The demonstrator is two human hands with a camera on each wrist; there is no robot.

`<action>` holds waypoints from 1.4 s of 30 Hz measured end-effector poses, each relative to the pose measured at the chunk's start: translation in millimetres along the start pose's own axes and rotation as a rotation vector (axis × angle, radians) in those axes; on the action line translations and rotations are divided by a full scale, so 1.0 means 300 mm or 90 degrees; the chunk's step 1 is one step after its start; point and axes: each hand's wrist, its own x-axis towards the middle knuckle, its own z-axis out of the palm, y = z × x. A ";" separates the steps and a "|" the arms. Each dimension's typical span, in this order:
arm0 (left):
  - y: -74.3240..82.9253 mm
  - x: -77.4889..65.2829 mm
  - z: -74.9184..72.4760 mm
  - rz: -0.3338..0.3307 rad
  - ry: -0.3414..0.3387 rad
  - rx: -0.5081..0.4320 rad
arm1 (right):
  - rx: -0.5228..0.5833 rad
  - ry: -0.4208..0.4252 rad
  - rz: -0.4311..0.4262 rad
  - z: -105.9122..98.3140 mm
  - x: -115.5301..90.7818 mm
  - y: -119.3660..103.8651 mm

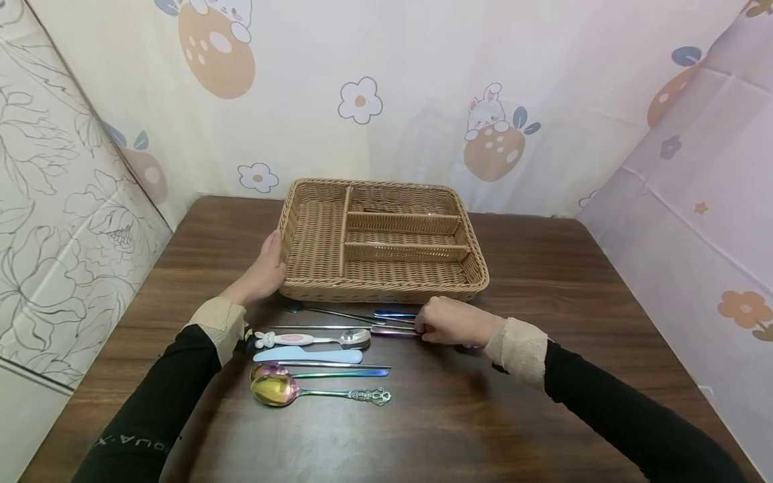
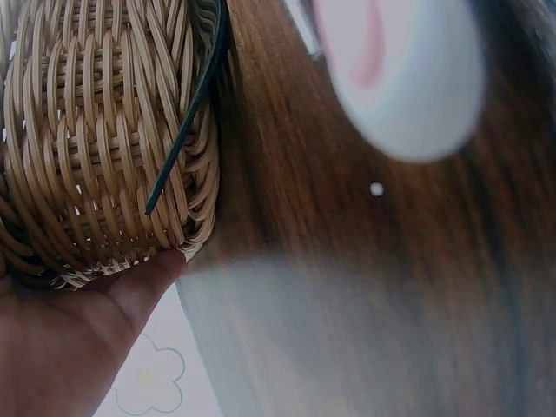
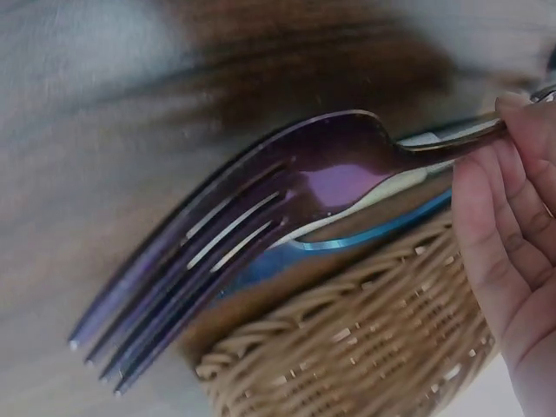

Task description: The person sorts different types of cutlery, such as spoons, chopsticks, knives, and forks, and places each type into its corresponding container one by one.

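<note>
My left hand (image 1: 261,272) rests against the left wall of the tan wicker basket (image 1: 386,294), its thumb extended along the weave in the left wrist view. My right hand (image 1: 453,322) pinches a purple fork (image 3: 339,169) by its handle just in front of the basket, tines pointing away from the fingers. Behind that fork, in the right wrist view, lies blue cutlery (image 3: 382,234), partly hidden. To the left of my right hand lie a dark long-handled spoon (image 1: 344,314), a rabbit-handled spoon (image 1: 302,339) and a light blue knife (image 1: 308,355).
Nearer the front lie a gold-bowled spoon (image 1: 274,390) with an ornate handle and a rainbow spoon (image 1: 338,373). Dividers (image 1: 404,251) split the basket into compartments. Dark brown table (image 1: 537,268) surrounds everything, with a patterned curtain (image 1: 417,100) behind.
</note>
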 end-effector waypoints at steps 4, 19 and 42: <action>-0.002 0.000 0.000 -0.001 0.001 0.000 | -0.013 0.010 -0.011 -0.027 -0.006 0.002; -0.008 0.001 0.000 -0.017 -0.007 -0.007 | -0.018 0.003 -0.028 -0.142 0.000 -0.018; -0.004 -0.005 0.000 -0.006 -0.003 -0.025 | -0.071 0.013 0.026 -0.328 0.054 -0.006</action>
